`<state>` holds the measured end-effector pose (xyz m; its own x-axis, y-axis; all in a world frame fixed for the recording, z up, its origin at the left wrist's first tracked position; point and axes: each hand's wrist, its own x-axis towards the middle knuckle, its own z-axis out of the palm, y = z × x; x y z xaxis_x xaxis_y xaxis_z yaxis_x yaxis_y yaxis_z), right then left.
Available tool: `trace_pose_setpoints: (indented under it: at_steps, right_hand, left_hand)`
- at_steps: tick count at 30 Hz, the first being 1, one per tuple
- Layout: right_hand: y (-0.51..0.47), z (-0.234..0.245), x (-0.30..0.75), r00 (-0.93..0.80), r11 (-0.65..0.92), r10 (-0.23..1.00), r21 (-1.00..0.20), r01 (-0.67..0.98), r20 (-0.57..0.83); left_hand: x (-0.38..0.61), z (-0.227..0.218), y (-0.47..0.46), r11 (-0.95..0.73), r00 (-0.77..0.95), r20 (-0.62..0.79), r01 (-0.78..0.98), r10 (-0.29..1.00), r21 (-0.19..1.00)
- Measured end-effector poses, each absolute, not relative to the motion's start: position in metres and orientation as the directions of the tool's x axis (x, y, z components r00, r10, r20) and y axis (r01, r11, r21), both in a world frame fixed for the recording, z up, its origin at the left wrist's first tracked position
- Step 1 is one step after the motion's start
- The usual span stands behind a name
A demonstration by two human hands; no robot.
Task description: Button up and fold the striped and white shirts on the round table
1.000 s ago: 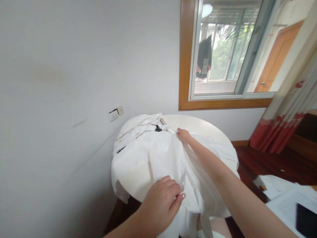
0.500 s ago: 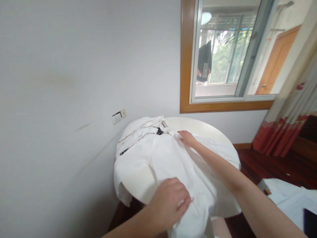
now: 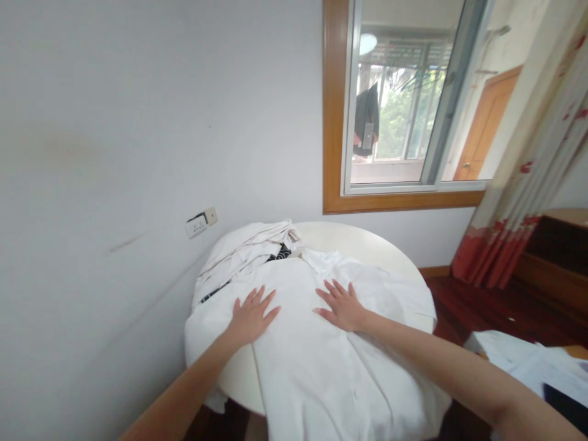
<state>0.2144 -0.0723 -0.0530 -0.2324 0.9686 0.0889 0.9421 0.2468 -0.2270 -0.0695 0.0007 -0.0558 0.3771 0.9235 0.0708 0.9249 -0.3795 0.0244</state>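
Fingers [image 3: 267, 300] of both my hands are spread and released, gripping nothing: left hand [image 3: 249, 320] and right hand [image 3: 343, 308] lie palm down over the white garment [image 3: 312, 373], though how hard they press I cannot tell. It lies on the round white counter [image 3: 367, 236], with its long axis running from the far side towards me and its near end draped over the near rim.

Its main panel lies between my hands and stretches from them towards my body. My left hand is at the panel's left side, where cloth reaches out leftward; my right hand is on its right half. The collar-like band [image 3: 319, 260] sits just beyond my right fingertips, so that hand is the nearer one to it. Past my left hand, on the far left, is bunched white cloth [image 3: 245, 245], with a dark patterned piece [image 3: 281, 252] showing beside it.
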Motion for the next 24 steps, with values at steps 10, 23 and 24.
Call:
trace_pose_setpoints:
  at_steps: [10, 23, 24]
  right_hand:
    - [-0.022, -0.003, 0.283, -0.082, 0.126, 0.976, -0.217, 0.968, 0.203]
    - [0.019, -0.013, 0.346, 0.171, -0.174, 0.984, -0.074, 0.982, -0.038]
    - [0.018, -0.013, 0.346, 0.173, -0.174, 0.985, -0.073, 0.982, -0.031]
  left_hand:
    - [-0.066, -0.018, 0.009, -0.429, 0.435, 0.094, 0.9, 0.895, -0.076]
    - [0.141, -0.019, 0.089, -0.601, 0.529, 0.351, 0.788, 0.773, 0.134]
    - [0.148, -0.019, 0.1, -0.563, 0.499, 0.303, 0.807, 0.812, 0.18]
